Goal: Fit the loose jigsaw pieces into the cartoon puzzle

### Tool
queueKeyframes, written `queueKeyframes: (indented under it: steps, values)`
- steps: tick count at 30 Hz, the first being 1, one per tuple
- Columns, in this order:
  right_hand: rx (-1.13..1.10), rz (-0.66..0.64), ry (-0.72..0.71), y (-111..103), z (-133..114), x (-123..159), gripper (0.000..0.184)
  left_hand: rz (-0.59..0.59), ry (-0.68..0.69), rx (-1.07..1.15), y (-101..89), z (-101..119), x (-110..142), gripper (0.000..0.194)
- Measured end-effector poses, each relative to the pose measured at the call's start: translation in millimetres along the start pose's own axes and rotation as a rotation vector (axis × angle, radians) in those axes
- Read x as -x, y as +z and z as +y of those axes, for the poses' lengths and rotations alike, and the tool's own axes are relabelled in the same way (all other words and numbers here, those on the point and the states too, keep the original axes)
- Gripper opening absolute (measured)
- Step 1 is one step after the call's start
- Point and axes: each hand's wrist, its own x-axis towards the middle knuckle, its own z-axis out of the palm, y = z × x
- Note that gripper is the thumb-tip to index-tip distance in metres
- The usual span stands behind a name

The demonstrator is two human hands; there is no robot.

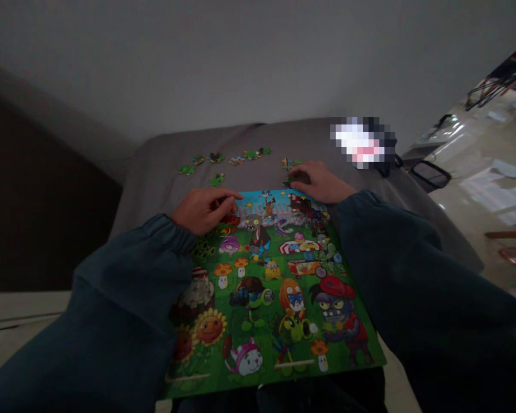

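A green cartoon jigsaw puzzle (pixel 264 318) lies in front of me, tilted toward my lap, with a light blue strip along its far edge. My left hand (pixel 204 209) rests on its far left corner, the index finger stretched along the edge and the thumb below, holding nothing visible. Beyond the far right corner, my right hand (pixel 318 180) has thumb and fingers around a dark green puzzle piece (pixel 287 183), mostly hidden by the hand. Just past those fingertips lie more loose pieces (pixel 286 163).
Several loose puzzle pieces (pixel 251 155) lie scattered on the grey cloth-covered surface (pixel 163 163), one (pixel 217 180) close to my left hand. A blurred-out object (pixel 361 143) stands at the back right. A pale wall (pixel 241 63) rises behind; shiny floor (pixel 490 178) shows at right.
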Motion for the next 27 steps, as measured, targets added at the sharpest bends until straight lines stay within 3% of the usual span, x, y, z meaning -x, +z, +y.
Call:
queueKeyframes:
  steps: [5,10,13,15,18,20,23,27]
  values:
    - [0.105,0.038,-0.067,-1,-4,4,0.013,0.003,0.003,0.031,1.1,-1,0,0.043]
    - [-0.085,0.100,0.147,-6,-14,2,0.018,0.006,0.024,0.042,2.2,-1,0,0.043]
    - [-0.228,0.155,0.176,-18,-40,7,0.014,0.013,0.019,0.036,2.1,-1,-1,0.042]
    - [-0.417,0.043,0.071,-25,-68,16,0.016,0.005,0.012,0.025,2.5,-1,-1,0.042]
    - [-0.475,-0.409,-0.239,-23,-116,36,0.023,0.001,0.006,0.015,3.9,-2,-1,0.043]
    - [-0.455,-0.564,-0.381,-12,-142,48,0.028,0.005,0.002,0.027,5.0,-2,-1,0.044]
    - [-0.401,-0.554,-0.452,10,-162,59,0.024,-0.003,-0.005,0.036,6.0,-3,-1,0.044]
    - [-0.343,-0.419,-0.529,29,-164,61,0.020,-0.001,-0.003,0.024,6.2,-2,-2,0.043]
